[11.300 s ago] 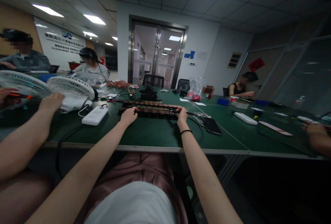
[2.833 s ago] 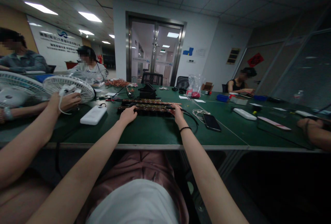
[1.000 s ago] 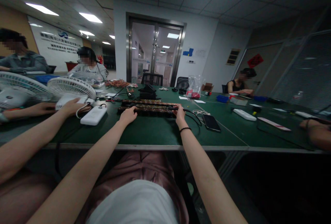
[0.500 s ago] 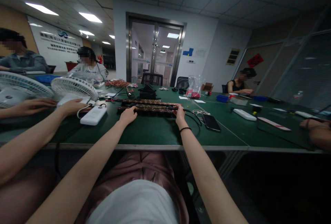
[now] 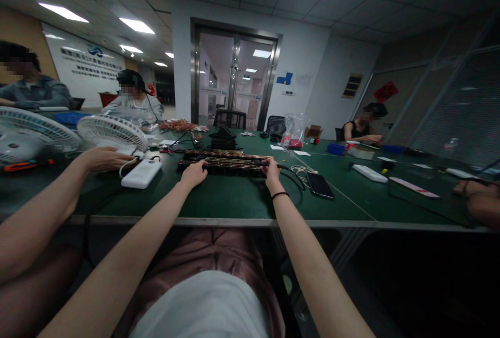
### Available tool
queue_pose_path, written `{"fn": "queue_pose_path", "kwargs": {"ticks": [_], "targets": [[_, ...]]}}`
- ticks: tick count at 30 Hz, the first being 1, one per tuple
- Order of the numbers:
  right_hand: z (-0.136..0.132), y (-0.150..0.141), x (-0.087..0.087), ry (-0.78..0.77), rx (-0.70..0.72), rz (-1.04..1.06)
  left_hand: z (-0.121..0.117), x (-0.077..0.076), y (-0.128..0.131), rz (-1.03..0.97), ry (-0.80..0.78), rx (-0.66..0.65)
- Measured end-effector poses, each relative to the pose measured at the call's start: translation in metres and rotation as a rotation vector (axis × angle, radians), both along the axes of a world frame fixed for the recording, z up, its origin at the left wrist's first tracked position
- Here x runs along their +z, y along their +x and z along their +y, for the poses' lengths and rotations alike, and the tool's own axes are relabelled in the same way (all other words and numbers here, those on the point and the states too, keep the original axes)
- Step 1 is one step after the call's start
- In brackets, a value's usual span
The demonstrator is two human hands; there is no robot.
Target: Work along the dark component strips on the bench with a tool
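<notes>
L hand [image 5: 195,172] partly curled on L end of rod bundle [image 5: 230,160], R hand [image 5: 270,170] pinching dark cable [image 5: 280,166] at its R end. Bundle flat on table [image 5: 230,197], phone [image 5: 320,185] to R.

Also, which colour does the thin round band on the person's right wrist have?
The thin round band is black, seen best in the head view.

Wall sign [image 5: 84,70]: "大数据", rest blurred. Red door diamond [image 5: 386,91]: character blurred.
</notes>
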State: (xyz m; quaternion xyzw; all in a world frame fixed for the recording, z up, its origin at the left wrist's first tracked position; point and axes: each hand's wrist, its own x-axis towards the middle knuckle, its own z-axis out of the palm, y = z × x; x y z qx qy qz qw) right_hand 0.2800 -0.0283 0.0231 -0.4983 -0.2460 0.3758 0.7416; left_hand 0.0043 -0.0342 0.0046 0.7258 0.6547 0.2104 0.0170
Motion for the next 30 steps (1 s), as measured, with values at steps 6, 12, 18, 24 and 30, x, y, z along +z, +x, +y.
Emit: {"fn": "queue_pose_path", "kwargs": {"ticks": [6, 12, 18, 24, 30], "targets": [[0.0027, 0.0013, -0.002, 0.005, -0.002, -0.006, 0.001, -0.0009, -0.0009, -0.01, 0.005, -0.005], [0.0028, 0.0015, -0.0027, 0.0, 0.002, -0.013, 0.0012, -0.0007, -0.0012, -0.018, 0.003, -0.006], [0.0021, 0.0014, -0.002, -0.002, -0.003, -0.033, 0.0014, -0.0005, -0.0008, -0.02, 0.01, -0.003], [0.0021, 0.0011, -0.0018, -0.013, -0.004, -0.031, 0.0003, 0.0002, -0.0008, -0.017, 0.0, -0.003], [0.0006, 0.0003, -0.0004, -0.003, -0.006, -0.006, 0.0, 0.0006, -0.0008, -0.018, -0.007, -0.007]]}}
